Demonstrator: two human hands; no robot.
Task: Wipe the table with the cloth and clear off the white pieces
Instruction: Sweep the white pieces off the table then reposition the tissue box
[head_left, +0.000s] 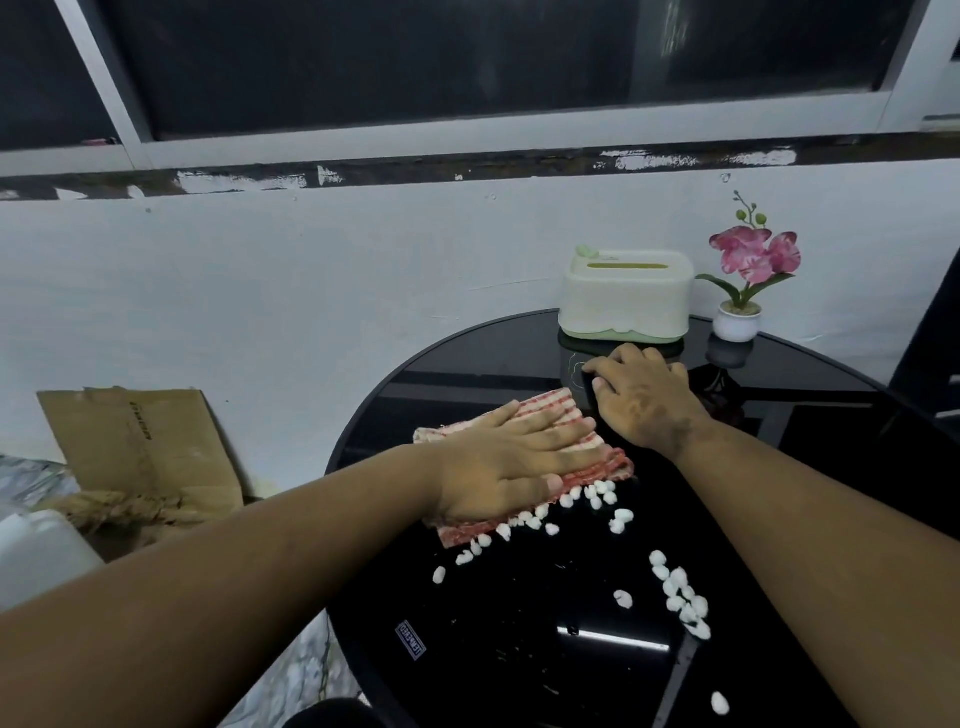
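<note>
A round black glass table (467, 364) fills the lower right. On it lies a folded red-and-white striped cloth (556, 410), and my left hand (509, 462) presses flat on top of it with fingers spread. Several small white pieces (597, 493) bunch along the cloth's near edge. More white pieces (680, 597) lie scattered toward the front, one (719, 702) near the front edge. My right hand (644, 397) rests palm down on the glass just right of the cloth, in front of the tissue box, holding nothing.
A pale green tissue box (626, 296) and a small white pot with a pink orchid (748, 270) stand at the table's far edge by the wall. Flattened cardboard (140, 441) leans against the wall on the floor to the left.
</note>
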